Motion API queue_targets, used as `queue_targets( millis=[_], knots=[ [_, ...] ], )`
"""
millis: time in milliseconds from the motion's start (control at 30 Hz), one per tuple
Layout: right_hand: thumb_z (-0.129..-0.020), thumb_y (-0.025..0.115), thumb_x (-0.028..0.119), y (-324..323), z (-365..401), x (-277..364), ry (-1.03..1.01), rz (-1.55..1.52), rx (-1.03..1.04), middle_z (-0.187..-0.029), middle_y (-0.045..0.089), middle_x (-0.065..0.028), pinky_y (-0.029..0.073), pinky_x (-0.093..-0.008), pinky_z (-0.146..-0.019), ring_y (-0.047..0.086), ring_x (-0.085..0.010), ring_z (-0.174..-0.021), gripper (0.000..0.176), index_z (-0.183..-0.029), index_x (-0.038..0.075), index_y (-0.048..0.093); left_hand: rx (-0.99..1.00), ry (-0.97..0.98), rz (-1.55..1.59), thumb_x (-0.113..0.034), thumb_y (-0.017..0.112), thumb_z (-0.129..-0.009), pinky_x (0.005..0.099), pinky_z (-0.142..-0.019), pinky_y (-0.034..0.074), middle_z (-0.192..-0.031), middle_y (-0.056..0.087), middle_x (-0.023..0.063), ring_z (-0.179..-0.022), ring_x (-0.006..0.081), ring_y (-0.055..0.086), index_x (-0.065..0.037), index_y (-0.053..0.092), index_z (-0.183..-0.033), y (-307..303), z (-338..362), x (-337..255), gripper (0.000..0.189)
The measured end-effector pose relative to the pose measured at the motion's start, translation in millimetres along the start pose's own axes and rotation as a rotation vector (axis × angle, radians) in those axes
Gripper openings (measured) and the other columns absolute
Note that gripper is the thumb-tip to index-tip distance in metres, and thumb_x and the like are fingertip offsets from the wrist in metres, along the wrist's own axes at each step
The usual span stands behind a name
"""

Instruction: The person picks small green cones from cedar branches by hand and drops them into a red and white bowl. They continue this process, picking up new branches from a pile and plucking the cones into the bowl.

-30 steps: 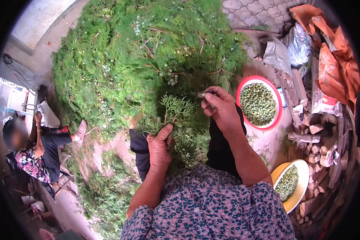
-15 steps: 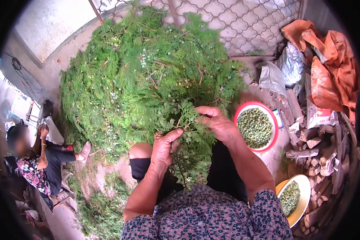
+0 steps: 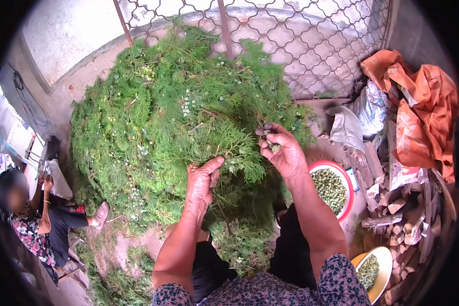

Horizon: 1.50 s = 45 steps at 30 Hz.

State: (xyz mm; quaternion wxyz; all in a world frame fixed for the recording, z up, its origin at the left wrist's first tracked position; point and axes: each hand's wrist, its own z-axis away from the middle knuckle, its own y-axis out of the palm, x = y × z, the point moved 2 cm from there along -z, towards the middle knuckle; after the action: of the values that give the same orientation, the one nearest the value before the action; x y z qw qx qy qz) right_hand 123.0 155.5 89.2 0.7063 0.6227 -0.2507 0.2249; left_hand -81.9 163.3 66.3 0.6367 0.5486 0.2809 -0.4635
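Observation:
My left hand [image 3: 201, 181] is closed round the stem of a green sprig [image 3: 234, 148], which spreads out to the right of my thumb. Small green cones [image 3: 273, 147] sit between the bent fingers of my right hand [image 3: 285, 153], held up just right of the sprig. Behind both hands rises a large heap of green branches [image 3: 163, 107]. To the right of my right forearm is a red-rimmed basin [image 3: 350, 196] with many small green cones in it. A yellow basin [image 3: 385, 275] lower right holds more of them.
At the left sits another person [image 3: 41, 224], one foot near the heap. A metal lattice [image 3: 311, 46] stands behind the branches. On the right are an orange cloth [image 3: 426, 117], a whitish sack [image 3: 370, 109] and stacked firewood [image 3: 400, 224]. Loose greenery lies on the floor [image 3: 137, 245].
My right hand has moved off the sprig, up and to the right, with small cones now showing in its fingers. My left hand keeps its hold, slightly lower left. The view has tilted upward.

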Motion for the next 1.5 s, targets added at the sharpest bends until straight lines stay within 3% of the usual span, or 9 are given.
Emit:
queue_targets(
  millis=[233, 400, 767, 833, 1033, 1200, 1300, 1367, 1500],
  knots=[
    [-0.08, 0.065, 0.01, -20.1, -26.3, -23.6, -0.014, 0.488, 0.054, -0.075, 0.056, -0.0034, 0.029, -0.0171, -0.04, 0.043, -0.0075, -0.049, 0.016, -0.094, 0.003, 0.061, -0.075, -0.028, -0.011, -0.01, 0.073, -0.068, 0.0183, -0.037, 0.026, -0.065, 0.056, -0.0006, -0.044, 0.0052, 0.04, -0.002, 0.061, -0.079, -7.3, -39.8, 18.6, 0.018],
    [-0.076, 0.065, 0.003, -27.5, -31.2, -38.3, -0.162, 0.898, 0.104, -0.094, 0.063, -0.0044, 0.044, -0.0245, -0.077, 0.054, -0.0089, -0.084, 0.034, -0.109, -0.001, 0.057, -0.094, -0.077, 0.003, -0.01, 0.073, -0.068, 0.0185, -0.036, 0.025, -0.066, 0.057, -0.0004, -0.044, 0.0056, 0.039, -0.004, 0.06, -0.078, -7.1, -48.0, 33.8, 0.017],
    [-0.076, 0.063, 0.002, -39.3, -39.0, -50.1, -0.214, 0.776, 0.095, -0.081, 0.061, -0.0055, 0.045, -0.0249, -0.071, 0.054, -0.0085, -0.076, 0.018, -0.092, -0.001, 0.059, -0.092, -0.125, -0.021, -0.009, 0.073, -0.067, 0.0186, -0.036, 0.026, -0.065, 0.057, -0.0009, -0.044, 0.0053, 0.04, -0.005, 0.06, -0.078, -3.9, -48.6, 45.3, 0.018],
    [-0.076, 0.063, 0.003, -31.4, -34.2, -47.1, -0.599, 1.043, -0.074, -0.073, 0.058, -0.0036, 0.044, -0.0242, -0.064, 0.052, -0.0074, -0.069, 0.012, -0.087, -0.001, 0.058, -0.073, -0.063, 0.003, -0.009, 0.074, -0.068, 0.0186, -0.037, 0.027, -0.064, 0.057, -0.0021, -0.044, 0.0049, 0.04, -0.006, 0.06, -0.077, 7.8, -43.2, 46.6, 0.017],
    [-0.083, 0.059, 0.006, -39.1, -38.0, -23.0, -0.228, 0.562, -0.33, -0.07, 0.056, -0.0021, 0.037, -0.0218, -0.047, 0.047, -0.0068, -0.057, 0.004, -0.086, 0.003, 0.058, -0.156, -0.043, 0.033, -0.01, 0.073, -0.069, 0.0186, -0.039, 0.03, -0.066, 0.058, -0.003, -0.046, 0.0042, 0.042, -0.007, 0.062, -0.079, 3.1, -44.6, 46.9, 0.015],
    [-0.081, 0.06, 0.005, -23.5, -23.8, -21.8, -0.152, 0.348, -0.087, -0.071, 0.058, -0.0023, 0.03, -0.0187, -0.041, 0.045, -0.0061, -0.051, 0.003, -0.085, 0.005, 0.059, -0.275, 0.005, 0.031, -0.014, 0.072, -0.071, 0.0179, -0.035, 0.026, -0.06, 0.048, -0.0045, -0.042, 0.0048, 0.036, -0.008, 0.057, -0.077, 2.8, -49.3, 49.2, 0.018],
    [-0.077, 0.065, 0.005, -24.4, -17.7, -40.3, 0.022, 0.494, 0.1, -0.08, 0.061, -0.0049, 0.036, -0.0221, -0.046, 0.05, -0.0087, -0.059, 0.008, -0.083, 0.003, 0.06, -0.27, -0.007, 0.07, -0.011, 0.073, -0.07, 0.0176, -0.044, 0.033, -0.072, 0.062, -0.0024, -0.052, 0.005, 0.048, -0.008, 0.062, -0.079, 2.8, -49.6, 50.5, 0.015],
    [-0.072, 0.068, 0.005, -18.6, -17.5, -56.4, -0.509, 1.082, 0.012, -0.076, 0.06, -0.0061, 0.043, -0.0263, -0.055, 0.054, -0.0122, -0.065, 0.016, -0.085, 0.0, 0.059, -0.25, -0.03, 0.072, -0.012, 0.073, -0.07, 0.0181, -0.041, 0.032, -0.068, 0.059, -0.003, -0.05, 0.0045, 0.046, -0.008, 0.062, -0.079, 2.7, -49.9, 51.8, 0.015],
    [-0.072, 0.068, 0.004, -18.7, -21.5, -64.6, -0.58, 1.174, 0.01, -0.081, 0.061, -0.0065, 0.046, -0.0253, -0.066, 0.057, -0.0115, -0.074, 0.019, -0.088, -0.001, 0.059, -0.202, -0.105, 0.049, -0.013, 0.073, -0.071, 0.0185, -0.038, 0.028, -0.063, 0.056, -0.0038, -0.046, 0.0041, 0.043, -0.007, 0.062, -0.078, 5.7, -45.0, 50.7, 0.015]
  ],
)
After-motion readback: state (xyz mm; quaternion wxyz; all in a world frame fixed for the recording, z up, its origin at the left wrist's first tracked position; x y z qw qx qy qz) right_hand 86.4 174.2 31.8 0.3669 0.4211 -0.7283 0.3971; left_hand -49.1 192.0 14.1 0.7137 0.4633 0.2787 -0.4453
